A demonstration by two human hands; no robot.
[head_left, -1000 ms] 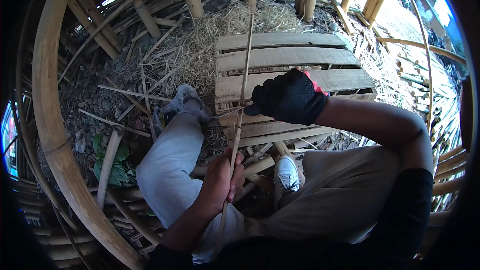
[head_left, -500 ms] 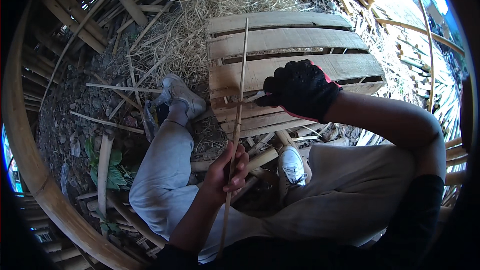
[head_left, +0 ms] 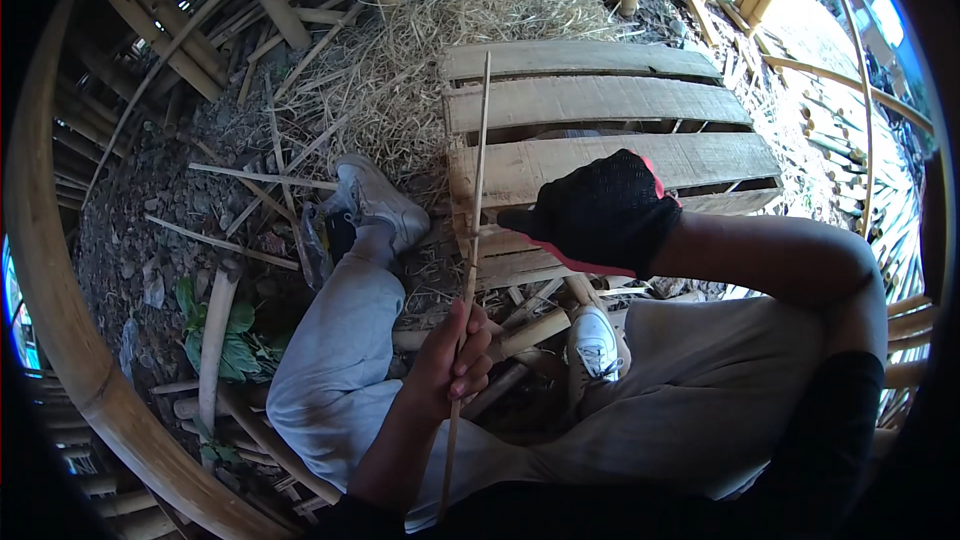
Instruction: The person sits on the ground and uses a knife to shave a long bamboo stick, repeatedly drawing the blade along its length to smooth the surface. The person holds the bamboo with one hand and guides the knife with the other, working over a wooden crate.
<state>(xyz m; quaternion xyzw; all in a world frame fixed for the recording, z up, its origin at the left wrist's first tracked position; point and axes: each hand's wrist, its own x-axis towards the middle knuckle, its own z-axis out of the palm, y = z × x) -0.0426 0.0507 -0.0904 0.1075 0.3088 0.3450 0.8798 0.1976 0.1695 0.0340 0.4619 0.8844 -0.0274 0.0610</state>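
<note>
A long, thin bamboo strip [head_left: 483, 140] runs upright through the middle of the view, its upper part over the wooden crate and its lower end toward my lap. My bare left hand [head_left: 454, 362] is closed round the strip below its middle. Just right of the strip, my right hand [head_left: 605, 215], in a black glove with red edges, is closed. One of its fingers or its thumb points toward the strip and comes close to it or touches it. What this hand grips is hidden by the glove.
The slatted wooden crate [head_left: 610, 105] stands in front of me, between my feet and the straw [head_left: 400, 70]. A thick bamboo pole [head_left: 150, 440] curves along the left. Loose bamboo pieces [head_left: 215, 340] lie on the stony ground, and cut bamboo [head_left: 835, 155] is heaped at right.
My right hand has shifted slightly down against the strip, and a pale glint by its fingers no longer shows. My left hand keeps its hold. The whole view has shifted a little.
</note>
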